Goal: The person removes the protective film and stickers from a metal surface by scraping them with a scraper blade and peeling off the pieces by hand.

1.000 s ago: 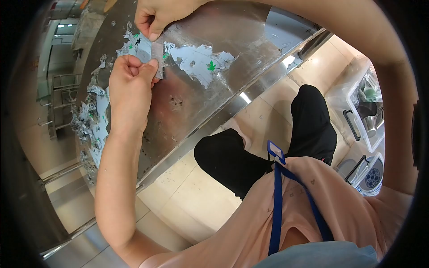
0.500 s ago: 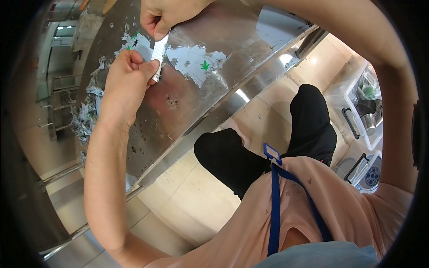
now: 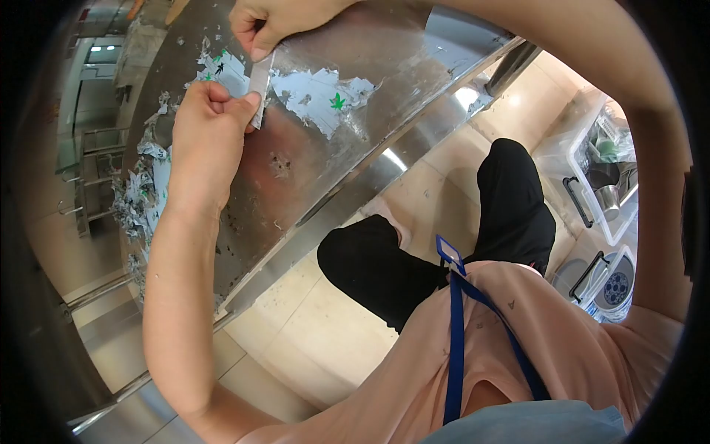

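A thin, flat grey strip [image 3: 259, 83], which looks like a blade, is pinched between my two hands over a metal surface [image 3: 296, 174]. My left hand [image 3: 211, 137] grips its lower end between thumb and fingers. At its upper end, my right hand [image 3: 270, 28] is closed with thumb and fingertips on it. Light-blue film with a green leaf print [image 3: 318, 96] clings to the metal right of the strip, its edges ragged. Another torn patch of film [image 3: 229, 72] lies just left of the strip, partly behind my left hand.
Crumpled film scraps [image 3: 137, 196] lie along the surface's left side. A smooth blue area [image 3: 458, 35] is near its far right edge. On the tiled floor [image 3: 310, 318] at right stand clear plastic boxes [image 3: 614, 222] holding metal and plastic items. A metal leg [image 3: 514, 68] stands below the edge.
The strip has tilted and shifted slightly, its face changing from grey to bright white and back to grey. Both hands keep hold of it. The view of the surface has shifted slightly.
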The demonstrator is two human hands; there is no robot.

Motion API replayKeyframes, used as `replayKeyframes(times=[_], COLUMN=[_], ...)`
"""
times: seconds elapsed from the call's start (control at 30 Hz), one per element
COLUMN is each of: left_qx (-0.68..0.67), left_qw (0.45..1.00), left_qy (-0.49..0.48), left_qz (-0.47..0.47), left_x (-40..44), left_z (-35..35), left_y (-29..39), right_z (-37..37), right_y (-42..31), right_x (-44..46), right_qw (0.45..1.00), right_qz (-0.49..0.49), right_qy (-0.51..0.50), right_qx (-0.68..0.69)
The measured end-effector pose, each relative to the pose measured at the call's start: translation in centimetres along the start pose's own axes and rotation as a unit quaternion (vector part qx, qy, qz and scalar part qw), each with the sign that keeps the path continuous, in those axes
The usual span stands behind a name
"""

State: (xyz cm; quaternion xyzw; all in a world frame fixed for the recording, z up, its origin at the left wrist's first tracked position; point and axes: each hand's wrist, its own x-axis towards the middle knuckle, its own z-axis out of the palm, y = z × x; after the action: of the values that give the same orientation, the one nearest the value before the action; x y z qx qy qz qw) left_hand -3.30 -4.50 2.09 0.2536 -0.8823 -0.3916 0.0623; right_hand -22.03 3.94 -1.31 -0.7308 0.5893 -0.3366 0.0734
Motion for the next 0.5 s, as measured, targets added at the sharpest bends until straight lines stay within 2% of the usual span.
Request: replayKeyframes(times=[0.23, 0.27, 0.33, 0.43, 0.5], left_qx=[0.026, 0.014, -0.012, -0.040, -0.103], left_qw=[0.998, 0.998, 0.996, 0.996, 0.992], left_qy=[-0.055, -0.065, -0.083, -0.049, 0.024], left_qz=[-0.016, -0.007, 0.011, 0.063, 0.074], left_x=[-0.2, -0.1, -0.1, 0.1, 0.0], left_z=[-0.2, -0.2, -0.3, -0.3, 0.3], left_y=[0.9, 0.9, 0.4, -1.2, -2.2], right_z=[-0.2, -0.5, -0.4, 0.1, 0.3], right_y=[-1.9, -2.2, -2.2, -1.6, -1.0], right_x=[-2.5, -3.4, -3.4, -2.4, -1.2], right_qw=[1.000, 0.999, 1.000, 0.999, 0.999], right_qz=[0.018, -0.027, -0.001, 0.003, -0.005], right_qy=[0.018, 0.034, 0.021, 0.042, 0.052], right_qx=[-0.005, -0.010, -0.010, -0.013, -0.008])
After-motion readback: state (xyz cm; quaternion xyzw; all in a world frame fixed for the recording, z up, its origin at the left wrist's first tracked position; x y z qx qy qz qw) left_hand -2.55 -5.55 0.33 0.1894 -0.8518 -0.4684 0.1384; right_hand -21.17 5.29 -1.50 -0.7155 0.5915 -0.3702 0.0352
